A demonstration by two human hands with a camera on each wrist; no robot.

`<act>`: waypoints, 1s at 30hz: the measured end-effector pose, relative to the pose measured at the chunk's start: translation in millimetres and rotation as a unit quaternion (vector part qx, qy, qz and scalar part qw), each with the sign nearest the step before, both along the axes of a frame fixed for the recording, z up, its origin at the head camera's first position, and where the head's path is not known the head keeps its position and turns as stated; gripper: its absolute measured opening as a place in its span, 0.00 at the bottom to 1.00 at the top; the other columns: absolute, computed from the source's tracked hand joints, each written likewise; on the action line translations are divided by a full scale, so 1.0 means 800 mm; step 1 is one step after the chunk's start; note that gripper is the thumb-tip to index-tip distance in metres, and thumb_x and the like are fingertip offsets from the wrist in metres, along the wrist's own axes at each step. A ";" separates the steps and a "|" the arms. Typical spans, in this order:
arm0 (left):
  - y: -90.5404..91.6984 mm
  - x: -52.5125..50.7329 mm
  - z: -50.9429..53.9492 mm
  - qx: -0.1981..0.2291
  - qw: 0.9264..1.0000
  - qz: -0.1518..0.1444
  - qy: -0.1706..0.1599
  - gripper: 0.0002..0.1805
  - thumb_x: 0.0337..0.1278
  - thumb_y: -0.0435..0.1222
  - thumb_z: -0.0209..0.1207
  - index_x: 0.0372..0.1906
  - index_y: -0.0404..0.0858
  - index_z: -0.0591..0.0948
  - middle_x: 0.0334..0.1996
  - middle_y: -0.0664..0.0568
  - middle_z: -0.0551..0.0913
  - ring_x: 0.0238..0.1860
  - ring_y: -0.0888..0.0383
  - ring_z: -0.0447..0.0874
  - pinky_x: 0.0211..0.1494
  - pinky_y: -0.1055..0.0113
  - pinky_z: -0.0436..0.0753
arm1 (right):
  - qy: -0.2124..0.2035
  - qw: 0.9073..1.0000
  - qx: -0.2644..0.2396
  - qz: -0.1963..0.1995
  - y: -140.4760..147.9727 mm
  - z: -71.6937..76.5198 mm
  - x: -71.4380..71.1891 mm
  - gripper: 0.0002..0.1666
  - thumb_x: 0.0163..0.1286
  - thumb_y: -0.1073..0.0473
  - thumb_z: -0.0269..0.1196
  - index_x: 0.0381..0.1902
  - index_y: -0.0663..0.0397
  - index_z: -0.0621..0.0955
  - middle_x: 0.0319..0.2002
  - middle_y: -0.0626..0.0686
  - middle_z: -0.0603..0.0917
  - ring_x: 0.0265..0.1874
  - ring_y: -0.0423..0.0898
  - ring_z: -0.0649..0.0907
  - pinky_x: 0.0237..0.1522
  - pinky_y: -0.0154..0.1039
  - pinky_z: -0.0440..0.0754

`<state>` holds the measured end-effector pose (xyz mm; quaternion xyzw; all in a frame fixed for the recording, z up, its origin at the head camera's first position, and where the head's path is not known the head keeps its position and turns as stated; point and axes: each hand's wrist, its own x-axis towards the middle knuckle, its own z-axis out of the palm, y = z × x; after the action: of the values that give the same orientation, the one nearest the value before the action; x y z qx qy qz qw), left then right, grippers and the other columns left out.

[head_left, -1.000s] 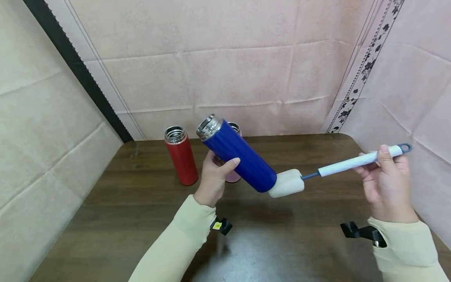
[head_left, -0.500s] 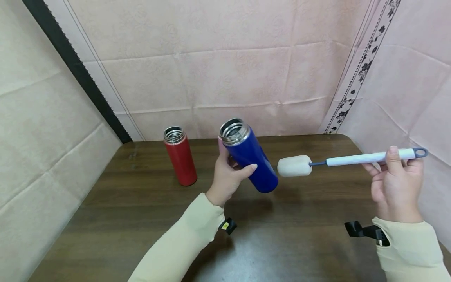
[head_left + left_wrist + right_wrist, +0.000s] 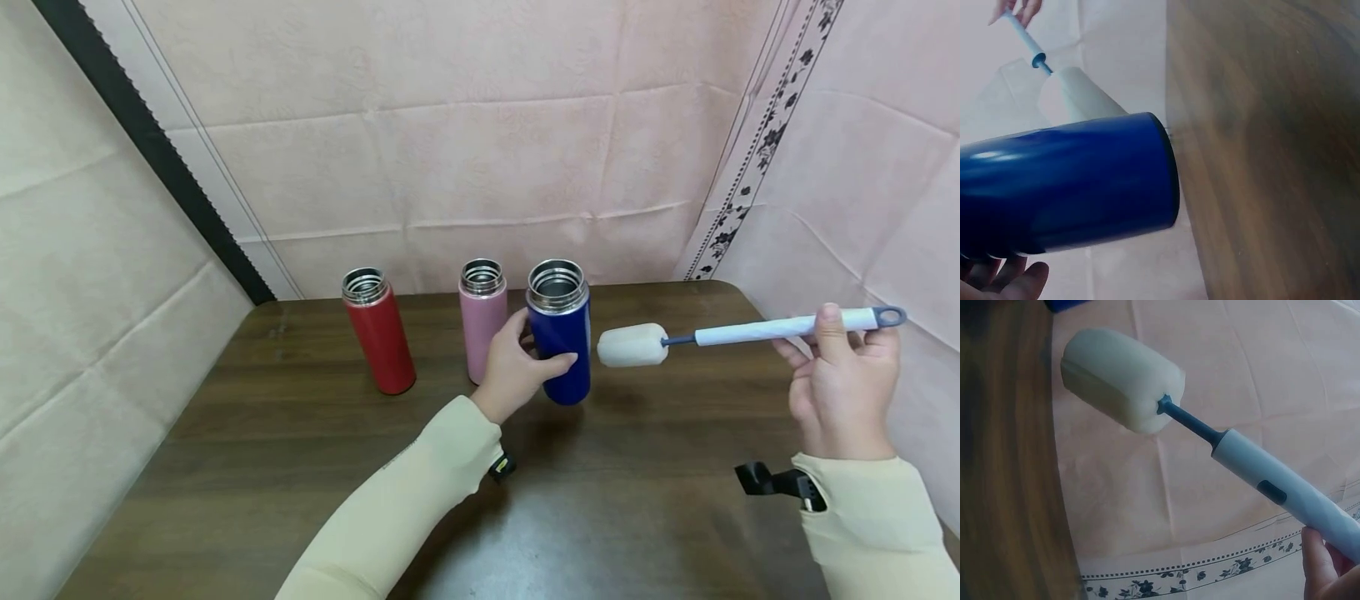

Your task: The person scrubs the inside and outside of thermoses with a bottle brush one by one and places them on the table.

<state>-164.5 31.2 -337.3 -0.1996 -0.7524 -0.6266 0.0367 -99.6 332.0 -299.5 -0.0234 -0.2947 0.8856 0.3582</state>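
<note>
My left hand (image 3: 517,371) grips a blue bottle (image 3: 564,342) from its left side, thumb across its front. The bottle is nearly upright, its steel mouth uncapped; whether its base touches the table, I cannot tell. In my right hand (image 3: 847,383) is a sponge bottle brush, pinched by its pale blue handle (image 3: 757,331). Its white sponge head (image 3: 632,345) points left, just right of the blue bottle and outside it. In the right wrist view the sponge head (image 3: 1119,381) and dark blue stem (image 3: 1194,422) show fully.
A pink bottle (image 3: 480,321) stands just left of the blue one, partly behind my left hand. Farther left stands a red bottle (image 3: 381,342). Both are uncapped. The brown wooden table (image 3: 247,467) ends at a cloth-covered wall (image 3: 487,167) behind and cloth at both sides.
My left hand has moved right and turned the blue bottle from steeply tilted to nearly upright, uncovering the pink bottle. The brush has shifted right, away from the bottle's base, and levelled out.
</note>
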 end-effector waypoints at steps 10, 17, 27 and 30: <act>0.020 -0.015 -0.002 -0.018 1.000 0.009 -0.019 0.35 0.46 0.39 0.71 0.63 0.43 0.72 0.56 0.50 0.79 0.54 0.53 0.80 0.56 0.54 0.79 | -0.019 1.000 0.007 -0.018 0.002 0.001 -0.008 0.15 0.62 0.72 0.62 0.42 0.59 0.69 0.30 0.56 0.71 0.18 0.49 0.81 0.20 0.46 0.84; 0.030 -0.026 -0.003 -0.043 0.998 0.021 -0.039 0.37 0.47 0.40 0.72 0.65 0.43 0.70 0.58 0.50 0.78 0.57 0.53 0.79 0.59 0.54 0.77 | -0.045 0.998 0.005 -0.034 0.005 0.004 -0.020 0.18 0.61 0.73 0.63 0.43 0.57 0.68 0.36 0.53 0.68 0.24 0.50 0.84 0.19 0.47 0.83; 0.047 -0.045 -0.008 -0.049 0.997 0.030 -0.053 0.39 0.47 0.41 0.71 0.67 0.41 0.69 0.60 0.47 0.77 0.59 0.51 0.78 0.61 0.53 0.76 | -0.084 0.993 0.031 -0.078 0.005 0.006 -0.035 0.26 0.56 0.68 0.69 0.47 0.55 0.67 0.39 0.53 0.67 0.26 0.47 0.81 0.19 0.41 0.83; 0.050 -0.049 -0.010 -0.050 0.996 0.040 -0.062 0.39 0.48 0.41 0.71 0.67 0.41 0.70 0.60 0.48 0.77 0.59 0.51 0.77 0.61 0.53 0.76 | -0.088 0.992 0.036 -0.086 0.003 0.004 -0.040 0.26 0.56 0.67 0.69 0.47 0.54 0.68 0.37 0.52 0.65 0.26 0.46 0.80 0.18 0.39 0.83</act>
<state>-203.5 71.3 -345.6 -0.1317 -0.7909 -0.5976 0.0053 -131.5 334.6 -296.3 -0.1139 -0.3540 0.8347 0.4062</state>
